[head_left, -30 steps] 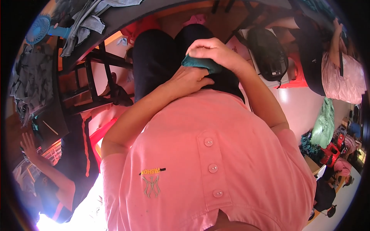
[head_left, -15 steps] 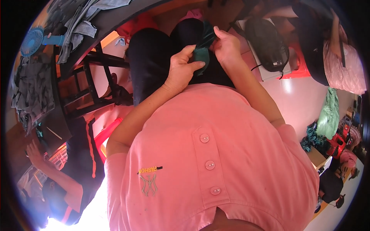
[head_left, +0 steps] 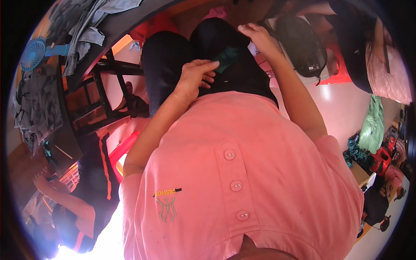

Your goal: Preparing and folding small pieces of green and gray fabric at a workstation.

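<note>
A small piece of dark green cloth lies over the dark trousers on my lap. My left hand has its edge pinched between thumb and forefinger, the other fingers curled beneath. Raised beyond and to the right of the cloth is my right hand, apart from it. Its fingertips are drawn together toward the left; whatever they may hold is too small to make out.
A dark table with grey cloth pieces and a blue fan stands at far left. By my right arm are a black backpack and a red stool. People work on both sides; a green bag hangs at right.
My right hand has let go of the green cloth and moved up and right. The cloth now lies flatter on my lap, and my left hand has shifted slightly left.
</note>
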A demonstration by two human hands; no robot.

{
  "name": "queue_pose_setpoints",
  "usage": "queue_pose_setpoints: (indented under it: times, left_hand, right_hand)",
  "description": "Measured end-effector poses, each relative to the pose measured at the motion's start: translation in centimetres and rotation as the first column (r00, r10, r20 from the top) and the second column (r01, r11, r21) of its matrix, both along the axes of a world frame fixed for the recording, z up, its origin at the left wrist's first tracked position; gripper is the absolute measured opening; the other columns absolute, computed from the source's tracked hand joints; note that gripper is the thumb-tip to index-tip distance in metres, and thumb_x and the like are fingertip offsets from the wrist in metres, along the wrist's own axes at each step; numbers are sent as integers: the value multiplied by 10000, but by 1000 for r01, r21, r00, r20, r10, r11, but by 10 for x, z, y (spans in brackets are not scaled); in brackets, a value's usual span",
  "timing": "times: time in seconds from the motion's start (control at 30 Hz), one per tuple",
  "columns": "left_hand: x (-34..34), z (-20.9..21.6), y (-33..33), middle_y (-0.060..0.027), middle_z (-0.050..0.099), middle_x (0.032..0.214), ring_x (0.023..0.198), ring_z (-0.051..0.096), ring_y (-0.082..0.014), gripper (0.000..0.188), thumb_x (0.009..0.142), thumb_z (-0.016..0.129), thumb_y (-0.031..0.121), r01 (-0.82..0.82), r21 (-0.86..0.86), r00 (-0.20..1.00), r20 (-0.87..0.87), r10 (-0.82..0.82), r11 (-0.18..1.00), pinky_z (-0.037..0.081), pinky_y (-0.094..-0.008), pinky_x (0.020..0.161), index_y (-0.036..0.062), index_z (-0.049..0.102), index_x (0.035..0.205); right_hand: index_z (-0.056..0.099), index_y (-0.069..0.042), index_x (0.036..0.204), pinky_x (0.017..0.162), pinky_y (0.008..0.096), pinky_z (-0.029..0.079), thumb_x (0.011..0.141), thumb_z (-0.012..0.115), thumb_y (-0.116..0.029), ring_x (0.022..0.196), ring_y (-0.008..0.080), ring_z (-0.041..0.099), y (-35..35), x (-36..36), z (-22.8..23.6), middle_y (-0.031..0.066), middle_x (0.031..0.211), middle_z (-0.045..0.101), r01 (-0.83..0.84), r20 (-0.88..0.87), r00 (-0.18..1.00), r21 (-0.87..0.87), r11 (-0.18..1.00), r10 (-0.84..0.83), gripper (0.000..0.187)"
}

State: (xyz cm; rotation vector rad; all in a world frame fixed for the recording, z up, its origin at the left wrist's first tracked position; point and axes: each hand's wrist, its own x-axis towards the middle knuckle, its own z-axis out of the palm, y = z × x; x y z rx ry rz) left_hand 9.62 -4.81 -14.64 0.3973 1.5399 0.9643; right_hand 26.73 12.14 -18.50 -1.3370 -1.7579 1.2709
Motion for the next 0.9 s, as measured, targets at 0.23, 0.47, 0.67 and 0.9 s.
queue_pose_setpoints:
  times: [0.23,0.47,0.67,0.9]
  left_hand:
    - [0,-17,15,-74,572,634,530,542,-152,203,790,739,170,-35,85,999,-7,35,996,406,-252,490,3,625,779]
    - [-6,-17,12,-93,603,731,609,567,-161,348,842,730,344,-150,-96,975,153,163,984,424,-280,515,27,590,865]
    - [5,-27,26,-54,587,684,562,545,-141,298,814,764,292,16,-57,998,60,-13,998,407,-264,497,57,582,841]
    - [1,-46,24,-46,549,562,427,485,-138,200,760,765,68,-279,-18,954,108,279,960,350,-271,399,50,569,728]
  right_hand:
    - [662,-7,841,641,316,436,760,762,-212,666,139,534,6,1,-57,41,723,603,40,-187,981,-47,998,-48,242]
    - [669,-20,878,563,284,410,815,731,-267,636,115,520,-5,14,-73,4,741,594,125,-305,928,-291,948,-216,263]
    - [682,9,989,687,386,480,873,641,-402,807,261,636,25,22,-104,119,905,679,152,20,988,-100,983,-151,429]
    - [677,-25,1035,841,502,468,890,577,-393,979,424,606,15,21,-116,238,993,667,-61,446,893,261,963,-64,407]
